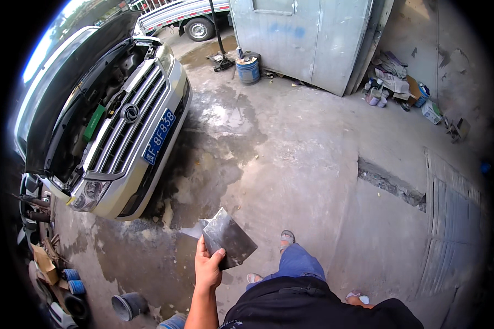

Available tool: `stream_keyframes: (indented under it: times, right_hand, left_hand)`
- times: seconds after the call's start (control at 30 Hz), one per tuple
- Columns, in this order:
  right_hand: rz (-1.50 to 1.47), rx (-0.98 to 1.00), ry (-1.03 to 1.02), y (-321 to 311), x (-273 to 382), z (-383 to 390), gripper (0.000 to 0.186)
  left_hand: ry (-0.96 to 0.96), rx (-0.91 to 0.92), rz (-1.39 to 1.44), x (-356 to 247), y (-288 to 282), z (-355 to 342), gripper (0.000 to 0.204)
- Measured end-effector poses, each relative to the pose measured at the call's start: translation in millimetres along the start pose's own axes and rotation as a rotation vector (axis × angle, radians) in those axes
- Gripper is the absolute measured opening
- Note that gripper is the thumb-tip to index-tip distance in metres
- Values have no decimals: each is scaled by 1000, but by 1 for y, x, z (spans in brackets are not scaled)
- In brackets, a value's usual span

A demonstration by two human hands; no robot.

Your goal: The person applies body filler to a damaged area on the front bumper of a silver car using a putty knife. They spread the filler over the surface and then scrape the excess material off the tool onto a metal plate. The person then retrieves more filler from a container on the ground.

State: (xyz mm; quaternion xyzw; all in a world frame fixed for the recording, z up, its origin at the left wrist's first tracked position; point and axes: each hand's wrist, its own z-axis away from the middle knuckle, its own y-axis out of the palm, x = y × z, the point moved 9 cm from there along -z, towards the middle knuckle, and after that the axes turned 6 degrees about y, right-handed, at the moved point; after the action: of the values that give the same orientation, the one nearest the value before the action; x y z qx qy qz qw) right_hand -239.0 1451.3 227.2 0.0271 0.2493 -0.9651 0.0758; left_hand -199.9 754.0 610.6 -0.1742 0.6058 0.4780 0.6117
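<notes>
At far left we see clutter along the floor's edge: cardboard, small blue tubs and a dark bucket. Above it stands a pale car with its hood raised, the engine bay open, and a ribbed chrome grille above a blue plate.

Our left hand is clenched on the lower corner of a plate, a flat, dark, dull metal square with scuffed, smeared faces, held out ahead of us, just above the wet patch of floor. A second, paler sheet seems to sit behind it. We judge the work barely begun: the plate is only being carried, near the car yet clear of it, and nothing is applied or laid down.

The right hand is out of view, so its grip is unknown to us.

Further right, the concrete is rough, stained and cracked, with a broken trench, a grey metal cabinet, and cans and rags by the wall.
</notes>
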Motion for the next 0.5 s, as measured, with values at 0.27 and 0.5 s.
stream_keyframes:
  times: [0.27, 0.5]
  right_hand:
    - [-139, 415, -838, 173, 448, 333, 84]
    - [572, 1237, -1313, 301, 342, 630, 60]
  left_hand:
    - [65, -27, -7, -12, 85, -49, 62]
    - [150, -130, 56, -21, 95, -29, 52]
